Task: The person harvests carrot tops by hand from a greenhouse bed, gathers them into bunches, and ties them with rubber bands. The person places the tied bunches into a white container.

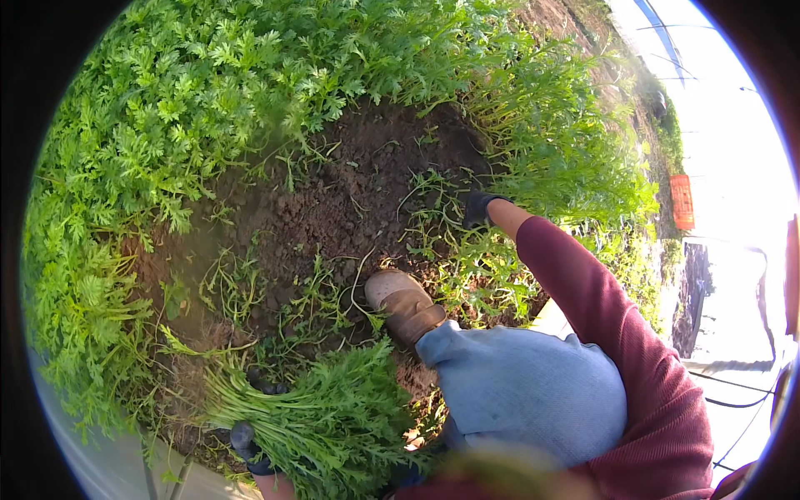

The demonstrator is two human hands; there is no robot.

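Observation:
A thick bunch of leafy greens [333, 417] with feathery leaves lies across my left hand [243, 440], which wears a dark glove. Its fingers wrap round the pale stems, and the fibrous roots [187, 396] stick out on the left side. Farther off to the right, my right hand [477, 208], also in a dark glove, reaches low among loose stems at the edge of the standing greens [542, 142]. Leaves and shadow hide its fingers, so I cannot make out whether it grips anything.
Dense greens [167, 117] stand along the left and far side of a patch of bare dark soil [333, 200]. Scattered plants lie on the soil. My brown boot [404, 304] and bent knee in blue jeans [533, 392] take up the middle. An orange crate [682, 202] stands at far right.

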